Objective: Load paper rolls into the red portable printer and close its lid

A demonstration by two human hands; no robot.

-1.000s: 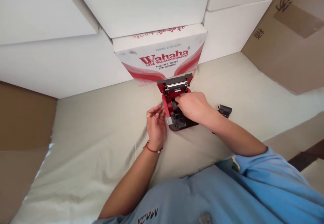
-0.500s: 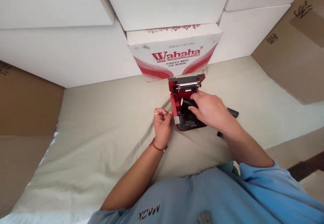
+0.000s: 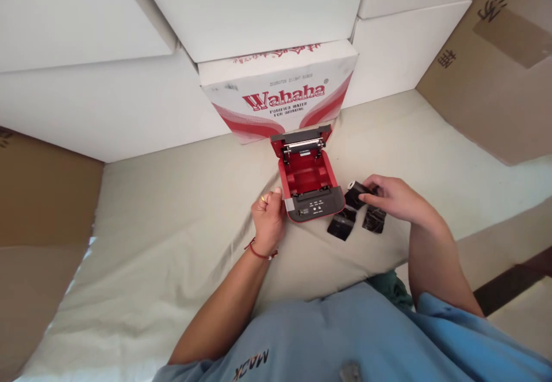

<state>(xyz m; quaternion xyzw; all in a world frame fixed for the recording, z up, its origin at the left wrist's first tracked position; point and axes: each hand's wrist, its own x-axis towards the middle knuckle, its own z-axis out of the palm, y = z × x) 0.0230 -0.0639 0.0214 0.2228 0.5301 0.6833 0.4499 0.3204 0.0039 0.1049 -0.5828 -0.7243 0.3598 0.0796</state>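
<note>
A small red and black label printer (image 3: 317, 203) stands on the cloth with its lid (image 3: 302, 137) raised. No roll lies in its red inner bay. My left hand (image 3: 269, 218) is closed against the printer's left front side, thumb uppermost; the inside of the fingers is hidden. Right of the printer, my right hand (image 3: 394, 198) grips a black roll (image 3: 354, 189) with a white core between thumb and fingers. Loose black strips (image 3: 342, 224) hang or lie below the roll, near the printer's right front corner.
Behind the printer stands a white and red Wahaha water carton (image 3: 284, 100), with large white boxes (image 3: 259, 8) stacked around it. Brown cardboard boxes border the left (image 3: 47, 198) and right (image 3: 495, 83) sides. Wrinkled pale cloth (image 3: 164, 244) covers the surface.
My right hand has lifted the black roll out of the printer's bay and moved it right. My left hand stays at the printer's left side. The view has shifted slightly.
</note>
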